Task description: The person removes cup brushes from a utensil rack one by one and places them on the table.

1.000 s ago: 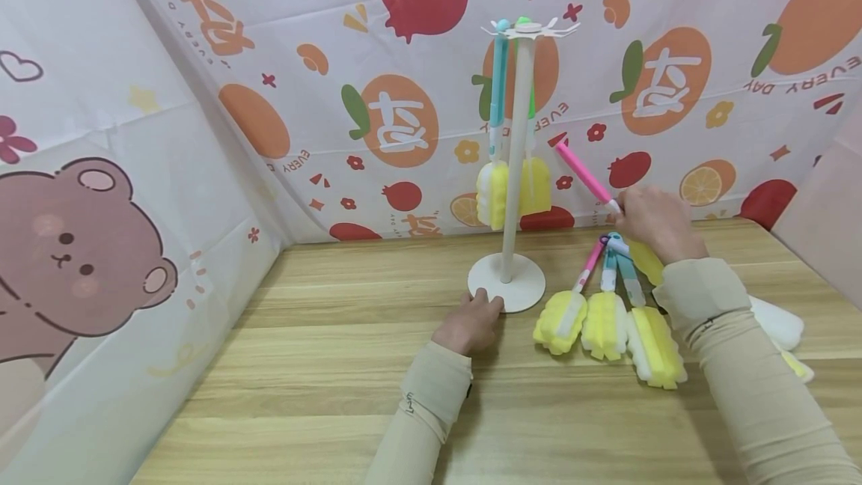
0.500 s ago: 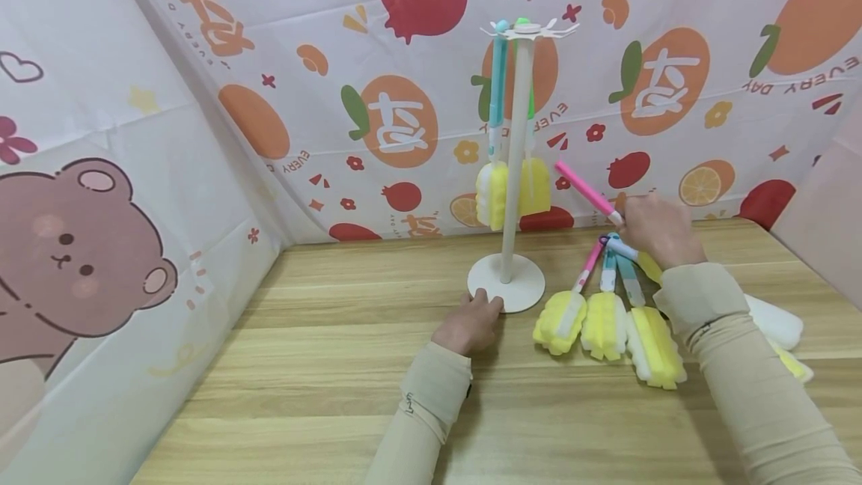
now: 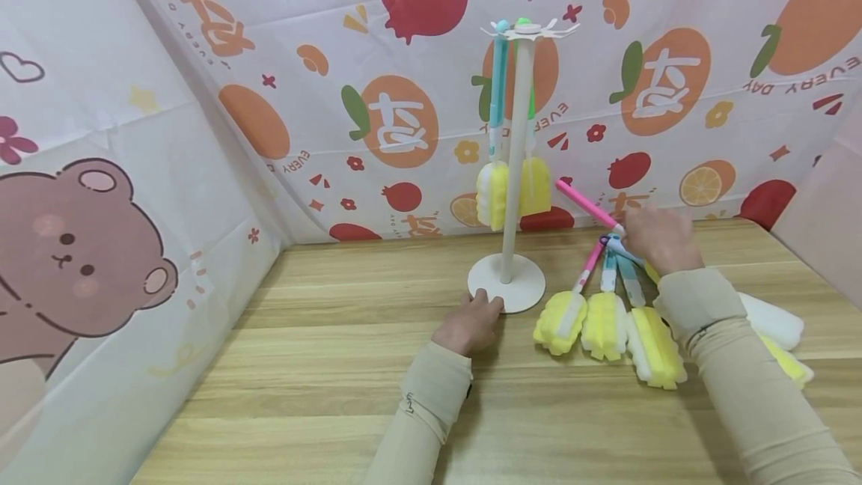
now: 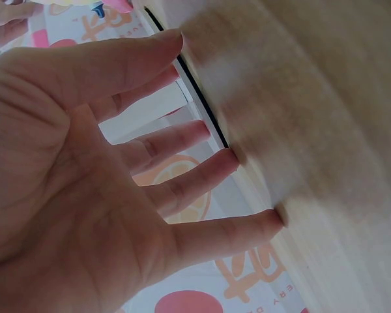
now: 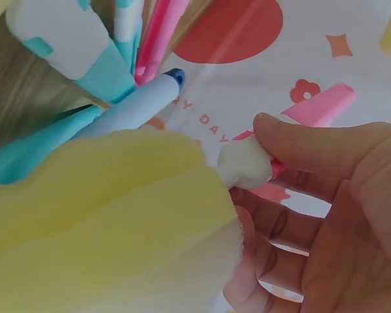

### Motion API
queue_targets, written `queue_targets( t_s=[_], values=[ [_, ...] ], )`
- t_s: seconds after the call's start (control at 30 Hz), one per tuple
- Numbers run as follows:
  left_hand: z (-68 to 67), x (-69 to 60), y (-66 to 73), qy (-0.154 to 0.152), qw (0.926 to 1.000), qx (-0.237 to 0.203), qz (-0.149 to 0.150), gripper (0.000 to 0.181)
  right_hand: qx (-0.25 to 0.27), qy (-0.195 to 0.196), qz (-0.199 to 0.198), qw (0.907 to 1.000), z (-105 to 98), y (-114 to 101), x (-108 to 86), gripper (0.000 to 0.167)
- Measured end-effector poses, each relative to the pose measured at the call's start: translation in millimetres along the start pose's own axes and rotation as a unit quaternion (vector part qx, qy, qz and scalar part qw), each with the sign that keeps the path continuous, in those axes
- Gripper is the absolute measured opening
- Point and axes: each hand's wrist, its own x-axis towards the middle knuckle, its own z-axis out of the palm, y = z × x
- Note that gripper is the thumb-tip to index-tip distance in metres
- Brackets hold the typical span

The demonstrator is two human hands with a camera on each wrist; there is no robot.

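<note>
A white hanging stand (image 3: pixel 517 141) with a round base stands on the table. My left hand (image 3: pixel 468 324) rests its fingertips at the front-left edge of that base; in the left wrist view its fingers are extended, and some reach the tabletop. My right hand (image 3: pixel 663 238) pinches a pink-handled sponge bottle brush (image 3: pixel 584 204) at its white neck, thumb against fingers. The pink handle points left and up. In the right wrist view the brush's yellow sponge head (image 5: pixel 117 222) fills the lower left; in the head view the hand mostly hides it.
A teal brush (image 3: pixel 498 88) and a green brush (image 3: pixel 535 185) hang from the stand's hooks. Several sponge brushes (image 3: pixel 653 350) lie fanned out right of the base, handles together. Under the right forearm lie more sponge heads (image 3: pixel 774 320). A fruit-print cloth (image 3: pixel 404 193) backs the table.
My right hand has moved down a little, and the pink handle's tip has dropped toward the table. The left hand and the stand have not moved.
</note>
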Motion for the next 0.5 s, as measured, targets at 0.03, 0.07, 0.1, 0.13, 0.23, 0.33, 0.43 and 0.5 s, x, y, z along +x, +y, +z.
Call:
queue_targets(
  t_s=[0.03, 0.07, 0.1, 0.13, 0.23, 0.33, 0.43, 0.5],
  values=[
    [0.2, 0.0, -0.1, 0.0, 1.0, 0.001, 0.0, 0.015, 0.002, -0.006, 0.002, 1.0, 0.8, 0.1, -0.2, 0.024],
    [0.5, -0.1, -0.2, 0.0, 1.0, 0.001, -0.001, 0.015, 0.005, -0.013, 0.005, 0.9999, 1.5, 0.2, -0.4, 0.023],
    [0.6, -0.1, -0.2, 0.0, 1.0, 0.001, -0.001, 0.015, 0.01, -0.016, 0.006, 0.9998, 2.3, 0.4, -0.5, 0.021],
    [0.8, 0.0, -0.3, -0.001, 1.0, -0.001, -0.002, 0.016, 0.013, -0.021, 0.008, 0.9997, 3.1, 0.7, -0.7, 0.02],
    [1.2, 0.3, -0.4, -0.003, 1.0, -0.004, -0.003, 0.017, 0.013, -0.028, 0.008, 0.9995, 5.0, 1.3, -1.4, 0.018],
    [1.3, 0.6, -0.3, -0.003, 1.0, -0.005, -0.003, 0.017, 0.009, -0.033, 0.012, 0.9993, 6.7, 1.5, -1.3, 0.017],
    [0.9, 0.5, 0.0, -0.005, 1.0, -0.004, -0.003, 0.018, 0.013, -0.043, 0.017, 0.9988, 8.2, 1.4, -0.8, 0.016],
    [0.6, 0.5, 0.2, -0.005, 1.0, -0.004, -0.003, 0.018, 0.02, -0.047, 0.021, 0.9985, 9.7, 1.6, -0.4, 0.015]
  ],
)
